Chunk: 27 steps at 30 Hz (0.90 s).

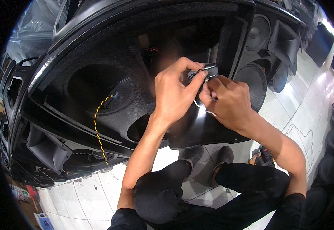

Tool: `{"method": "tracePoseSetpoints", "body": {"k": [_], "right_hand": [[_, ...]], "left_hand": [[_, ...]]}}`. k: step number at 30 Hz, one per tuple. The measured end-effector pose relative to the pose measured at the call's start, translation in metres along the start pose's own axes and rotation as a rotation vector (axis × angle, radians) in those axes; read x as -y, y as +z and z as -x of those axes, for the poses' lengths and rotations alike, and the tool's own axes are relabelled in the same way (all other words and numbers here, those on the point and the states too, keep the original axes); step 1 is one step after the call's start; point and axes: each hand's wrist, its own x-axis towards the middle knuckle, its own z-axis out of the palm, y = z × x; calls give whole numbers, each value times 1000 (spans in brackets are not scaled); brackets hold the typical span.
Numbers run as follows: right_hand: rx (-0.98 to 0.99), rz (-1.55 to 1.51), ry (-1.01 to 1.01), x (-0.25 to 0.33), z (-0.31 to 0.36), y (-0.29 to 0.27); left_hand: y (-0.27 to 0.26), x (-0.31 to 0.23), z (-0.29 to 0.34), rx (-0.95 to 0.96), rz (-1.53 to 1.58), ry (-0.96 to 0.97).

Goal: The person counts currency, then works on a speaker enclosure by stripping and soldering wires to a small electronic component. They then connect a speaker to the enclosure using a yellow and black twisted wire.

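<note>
My left hand (176, 90) pinches a small black ring-shaped piece (212, 71), which looks like a roll of tape, between thumb and fingers. Close against it is my right hand (228, 101), its fingers curled in; what they grip is mostly hidden. A thin white wire (210, 112) shows below the fingers. Both hands are over the right part of a large black speaker cabinet (109, 50), above a glossy black panel (209, 132).
A twisted yellow-and-black wire (96, 122) hangs from the cabinet's round opening. Beside it are a black horn (48, 148) at left and speaker cones (251, 82) at right. A dark tool-like object (264, 156) lies on the tiled floor (75, 199) near my feet.
</note>
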Motion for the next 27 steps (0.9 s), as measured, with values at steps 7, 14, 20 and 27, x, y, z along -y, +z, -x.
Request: {"method": "tracePoseSetpoints", "body": {"k": [7, 14, 20, 27], "right_hand": [[206, 464, -204, 19, -17, -12], [311, -10, 124, 7, -9, -29], [226, -239, 317, -5, 0, -39], [19, -199, 157, -7, 0, -35]], "left_hand": [[1, 4, -3, 0, 26, 64], [-10, 0, -7, 96, 113, -94], [-23, -7, -21, 261, 104, -153], [-35, -20, -34, 322, -260, 97]]}}
